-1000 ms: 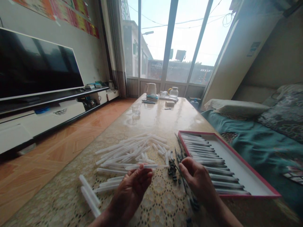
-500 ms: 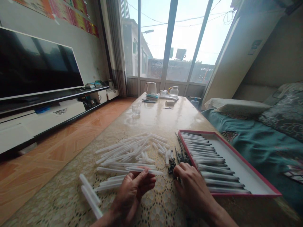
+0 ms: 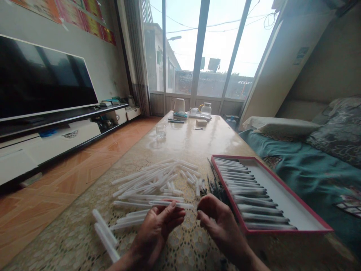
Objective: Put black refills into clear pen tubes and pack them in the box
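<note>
Table (image 3: 186, 146) before tall windows (image 3: 217, 49)

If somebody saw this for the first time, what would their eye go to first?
Probably the red-rimmed tray at right on the table, with its row of pen-like sticks. To its left lies a loose pile of whitish tubes; in front, the left hand holds one tube, its end near the right hand. Past the table, tall windows glare.

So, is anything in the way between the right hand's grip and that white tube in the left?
Nothing visible is: only a small gap over the patterned tablecloth separates the right grip from the free end of the white tube.
</note>
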Available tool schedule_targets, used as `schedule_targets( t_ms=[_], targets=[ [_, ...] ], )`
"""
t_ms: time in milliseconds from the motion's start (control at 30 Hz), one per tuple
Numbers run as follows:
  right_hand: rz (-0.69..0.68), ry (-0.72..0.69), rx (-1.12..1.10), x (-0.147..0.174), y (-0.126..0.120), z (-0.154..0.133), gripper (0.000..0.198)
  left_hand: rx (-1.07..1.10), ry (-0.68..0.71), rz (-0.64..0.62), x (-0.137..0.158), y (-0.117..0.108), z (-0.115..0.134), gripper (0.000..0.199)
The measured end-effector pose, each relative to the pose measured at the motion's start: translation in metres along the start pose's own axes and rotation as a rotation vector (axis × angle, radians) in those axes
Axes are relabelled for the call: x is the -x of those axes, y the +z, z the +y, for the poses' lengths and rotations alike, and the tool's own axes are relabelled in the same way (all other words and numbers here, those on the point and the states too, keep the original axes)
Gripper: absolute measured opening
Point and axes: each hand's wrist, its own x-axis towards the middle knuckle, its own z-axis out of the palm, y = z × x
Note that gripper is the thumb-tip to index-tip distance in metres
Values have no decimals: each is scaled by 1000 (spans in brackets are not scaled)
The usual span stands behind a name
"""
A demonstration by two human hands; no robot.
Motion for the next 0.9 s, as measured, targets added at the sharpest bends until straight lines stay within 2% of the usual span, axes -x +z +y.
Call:
schedule_targets(
  t_ms=[100, 333, 567, 733, 900],
  targets=[
    [3, 20, -68, 1, 5, 2, 8, 8, -4, -13, 0, 0, 0, 13],
    [41, 0, -5, 3, 4, 3, 4, -9, -18, -38, 2, 2, 0, 13],
    [3, 22, -107, 1, 5, 1, 9, -14, -30, -52, 0, -1, -3, 12],
    [23, 91, -211, 2, 10, 8, 21, -16, -9, -74, -3, -4, -6, 17],
    [-17, 129, -124, 0, 11, 20, 44, -43, -12, -95, -4, -4, -7, 14]
  ],
)
